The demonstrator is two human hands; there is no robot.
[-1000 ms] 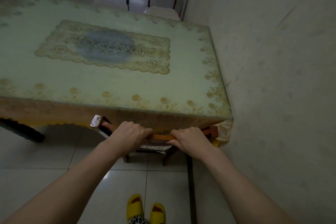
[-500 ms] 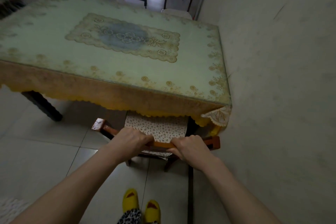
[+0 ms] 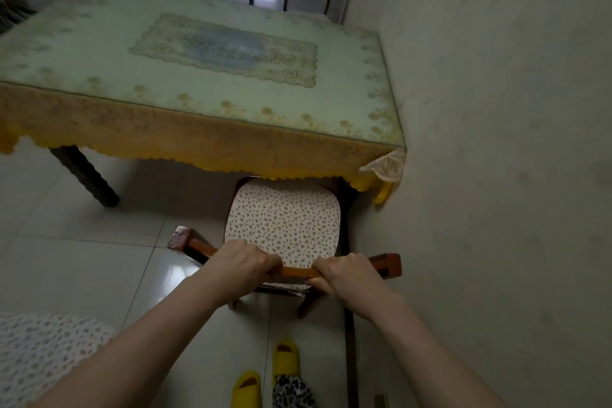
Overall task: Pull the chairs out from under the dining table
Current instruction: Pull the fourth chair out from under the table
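Both hands, my left hand (image 3: 243, 267) and right hand (image 3: 347, 275), are gripping the chair (image 3: 281, 225) top rail; its seat is seemingly nearly clear of the desk (image 3: 99, 76), needing another backward tug.

The near chair (image 3: 291, 272) has a polished wooden top rail and a matt printed cloth cushion (image 3: 284, 222). A glossy clear sheet covers the table (image 3: 198, 99), over a lacy yellow cloth (image 3: 165, 139). The floor (image 3: 99, 258) is shiny tile; the right wall (image 3: 496, 142) is matt.
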